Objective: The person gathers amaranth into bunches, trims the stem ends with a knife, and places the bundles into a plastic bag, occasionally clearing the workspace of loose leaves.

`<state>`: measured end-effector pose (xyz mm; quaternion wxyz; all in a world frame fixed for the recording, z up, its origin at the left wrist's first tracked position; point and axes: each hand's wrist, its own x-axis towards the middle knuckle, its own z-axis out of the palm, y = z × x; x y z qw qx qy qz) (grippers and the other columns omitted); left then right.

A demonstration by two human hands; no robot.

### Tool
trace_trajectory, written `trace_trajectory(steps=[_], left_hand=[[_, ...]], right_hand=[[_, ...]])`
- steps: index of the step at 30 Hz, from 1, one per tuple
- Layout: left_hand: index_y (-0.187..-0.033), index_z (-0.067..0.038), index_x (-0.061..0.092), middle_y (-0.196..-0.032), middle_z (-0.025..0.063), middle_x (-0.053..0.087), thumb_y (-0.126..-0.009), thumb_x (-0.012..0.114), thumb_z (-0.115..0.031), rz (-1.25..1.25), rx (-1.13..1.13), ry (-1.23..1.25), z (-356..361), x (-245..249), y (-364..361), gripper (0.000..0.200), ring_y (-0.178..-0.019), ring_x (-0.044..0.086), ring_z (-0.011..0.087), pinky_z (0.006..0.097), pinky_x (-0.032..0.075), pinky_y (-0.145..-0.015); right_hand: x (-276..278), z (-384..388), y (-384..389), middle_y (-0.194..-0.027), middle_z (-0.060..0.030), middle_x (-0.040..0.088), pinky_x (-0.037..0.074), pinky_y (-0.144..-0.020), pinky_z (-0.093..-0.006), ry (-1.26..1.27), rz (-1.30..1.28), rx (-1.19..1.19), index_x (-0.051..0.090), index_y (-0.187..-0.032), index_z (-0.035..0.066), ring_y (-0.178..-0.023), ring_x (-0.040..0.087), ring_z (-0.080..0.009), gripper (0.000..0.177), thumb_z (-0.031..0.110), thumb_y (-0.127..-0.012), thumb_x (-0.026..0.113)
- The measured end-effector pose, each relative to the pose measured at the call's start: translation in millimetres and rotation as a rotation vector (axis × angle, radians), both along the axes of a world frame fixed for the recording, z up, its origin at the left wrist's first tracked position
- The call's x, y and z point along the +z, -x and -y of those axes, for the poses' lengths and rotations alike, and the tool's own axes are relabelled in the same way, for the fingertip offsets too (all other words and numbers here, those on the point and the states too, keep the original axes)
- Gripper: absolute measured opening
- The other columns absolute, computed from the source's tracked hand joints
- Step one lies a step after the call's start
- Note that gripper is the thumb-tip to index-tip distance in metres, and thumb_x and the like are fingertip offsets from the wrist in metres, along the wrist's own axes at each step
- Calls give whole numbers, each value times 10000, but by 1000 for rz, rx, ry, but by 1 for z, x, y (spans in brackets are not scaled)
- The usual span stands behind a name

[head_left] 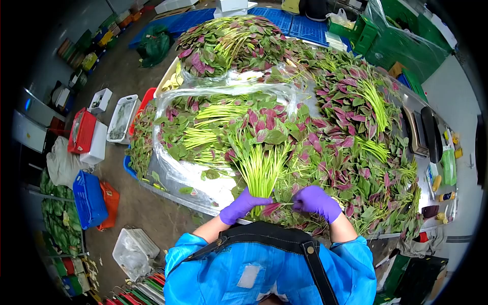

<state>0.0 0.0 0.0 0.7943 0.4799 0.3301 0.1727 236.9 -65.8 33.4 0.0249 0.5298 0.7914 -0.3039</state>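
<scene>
My left hand (243, 206), in a purple glove, is closed around the stem ends of a large bunch of red-and-green amaranth (261, 165). The bunch stands nearly upright, with its leaves pointing away from me. My right hand (316, 201), also gloved in purple, is closed just right of the bunch. Its fingertips appear to pinch the thin stem of a single reddish amaranth sprig (273, 209), which lies between both hands. Beyond the bunch, several amaranth bundles (201, 137) lie in a clear plastic-lined spot. Loose leaves and stems cover the table around my hands.
A big amaranth heap (229, 43) lies at the far side, and more bundles (373, 109) at the right. A weighing scale (417, 131) stands on the right edge. On the floor at left are a blue crate (90, 201) and a white basket (123, 119).
</scene>
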Motion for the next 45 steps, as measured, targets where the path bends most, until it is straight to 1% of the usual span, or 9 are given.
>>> trace_trajectory(steps=[3, 5, 8, 15, 18, 25, 31, 41, 45], left_hand=[[-1132, -39, 509, -971, 42, 591, -694, 706, -81, 24, 22, 37, -3, 5, 0, 482, -853, 570, 133, 276, 467, -777], [-1128, -39, 506, -960, 32, 582, -687, 710, -58, 8, 48, 19, -1, 7, -3, 486, -852, 562, 120, 268, 465, -768], [-1135, -43, 493, -970, 25, 573, -678, 717, -38, -17, 67, 25, 6, 3, -10, 509, -861, 556, 117, 265, 465, -766], [-1095, -38, 506, -945, 3, 556, -668, 720, -27, -4, 119, 39, 9, 3, -8, 478, -850, 530, 108, 260, 452, -736], [-1111, -46, 485, -950, 16, 568, -670, 732, -35, -17, 121, 50, 10, 3, -10, 506, -851, 558, 119, 258, 466, -738], [-1090, -38, 487, -928, 26, 579, -675, 724, -21, -68, 102, 43, 10, -1, -13, 478, -833, 573, 126, 267, 478, -726], [-1069, -34, 500, -887, 33, 590, -680, 714, -15, -31, 118, 40, 9, 3, -13, 444, -796, 584, 132, 265, 484, -714], [-1054, -25, 526, -911, 24, 593, -665, 734, -45, -100, 106, -25, 10, -7, -12, 441, -804, 572, 115, 257, 474, -711], [-1046, -27, 528, -913, 18, 587, -664, 734, -47, -133, 74, -17, 9, -6, -13, 434, -808, 564, 112, 253, 469, -707]], right_hand=[[11, -4, -1, -628, -111, 582, 462, -529, -380, -110, 222, -111, 612, -822, 73, -586, 583, -297, 273, 314, -700, 649], [37, -16, 23, -626, -96, 575, 456, -515, -354, -321, -311, -512, 593, -852, 74, -565, 576, -287, 267, 296, -717, 653], [45, -28, 51, -654, -94, 570, 451, -515, -343, -397, -446, -641, 582, -860, 77, -571, 575, -278, 223, 262, -747, 634], [12, -34, 64, -697, -93, 571, 456, -521, -341, -618, -527, -408, 577, -830, 72, -576, 577, -256, 144, 196, -768, 616], [20, -32, 62, -662, -79, 561, 449, -499, -331, -478, -563, -709, 588, -848, 76, -535, 566, -229, 183, 224, -754, 640], [4, -39, 66, -536, -58, 523, 429, -457, -305, -659, -494, -561, 583, -1001, 106, -478, 551, -195, 295, 230, -745, 660], [28, -30, 66, -562, -67, 560, 423, -450, -307, -477, -508, -726, 605, -874, 92, -484, 568, -210, 161, 203, -763, 640], [15, -35, 63, -560, -81, 560, 433, -452, -332, -611, -490, -657, 599, -912, 106, -490, 572, -240, 180, 208, -766, 629], [18, -34, 60, -563, -84, 569, 434, -450, -340, -543, -279, -625, 594, -881, 102, -492, 579, -248, 166, 210, -761, 631]])
